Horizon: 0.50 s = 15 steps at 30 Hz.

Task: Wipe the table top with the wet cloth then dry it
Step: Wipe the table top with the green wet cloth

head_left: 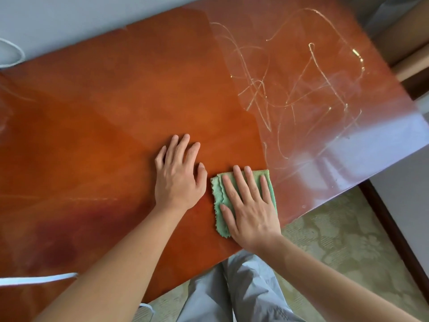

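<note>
Table top (97, 126): a glossy reddish-brown wooden surface that fills most of your view, running from the upper wall edge down to the near edge by your legs.
Cloth (219, 196): a green folded cloth with a scalloped hem, lying flat on the table top near the near edge, just left of the glare zone. Its left and upper margins show; the rest sits under your right hand.
Right hand (249, 205): laid palm-down on the cloth, fingers straight and slightly spread, pressing it against the wood. Nothing is curled round the fabric.
Left hand (178, 175): flat on bare wood just beside the cloth's left edge, fingers extended and relaxed, thumb pointing toward the cloth. You hold nothing with it; whether the thumb touches the cloth cannot be told.
Streaks (299, 89): pale looping lines scattered over the right-hand part of the table top, where window light reflects strongly.
Dark patch (60, 249): a duller, deeper-toned area on the wood at lower left, beside your left forearm.
White strap (39, 280): a thin white band crossing the lower left corner of the view.
Trousers (234, 293): light grey-blue fabric on your legs, visible below the table's near edge.
Floor (343, 247): a pale green patterned carpet at lower right.
</note>
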### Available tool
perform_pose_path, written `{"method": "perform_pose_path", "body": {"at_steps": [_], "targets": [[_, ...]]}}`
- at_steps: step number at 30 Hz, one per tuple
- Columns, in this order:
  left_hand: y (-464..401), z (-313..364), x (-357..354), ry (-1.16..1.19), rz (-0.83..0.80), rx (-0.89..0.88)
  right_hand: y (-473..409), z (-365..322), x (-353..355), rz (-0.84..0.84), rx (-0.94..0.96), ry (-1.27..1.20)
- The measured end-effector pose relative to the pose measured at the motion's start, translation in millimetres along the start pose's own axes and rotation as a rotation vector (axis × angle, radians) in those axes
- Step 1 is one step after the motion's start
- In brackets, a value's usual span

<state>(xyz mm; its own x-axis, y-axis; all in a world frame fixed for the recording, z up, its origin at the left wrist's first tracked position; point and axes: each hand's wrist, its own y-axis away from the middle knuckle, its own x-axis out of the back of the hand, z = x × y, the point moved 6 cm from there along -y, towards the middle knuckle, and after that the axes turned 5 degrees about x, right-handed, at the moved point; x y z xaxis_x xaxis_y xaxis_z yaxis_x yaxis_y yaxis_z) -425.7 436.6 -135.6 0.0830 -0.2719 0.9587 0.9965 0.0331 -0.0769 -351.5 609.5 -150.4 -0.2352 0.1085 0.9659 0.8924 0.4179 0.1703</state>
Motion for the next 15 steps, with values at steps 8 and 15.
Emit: {"method": "perform_pose_path", "body": {"at_steps": [8,15], "targets": [[1,1,3,0.004,0.008,0.008,-51,21,20,-0.019,-0.028,-0.007],[0,2,3,-0.001,0.005,0.011,-36,9,14,0.031,-0.124,-0.040]]}}
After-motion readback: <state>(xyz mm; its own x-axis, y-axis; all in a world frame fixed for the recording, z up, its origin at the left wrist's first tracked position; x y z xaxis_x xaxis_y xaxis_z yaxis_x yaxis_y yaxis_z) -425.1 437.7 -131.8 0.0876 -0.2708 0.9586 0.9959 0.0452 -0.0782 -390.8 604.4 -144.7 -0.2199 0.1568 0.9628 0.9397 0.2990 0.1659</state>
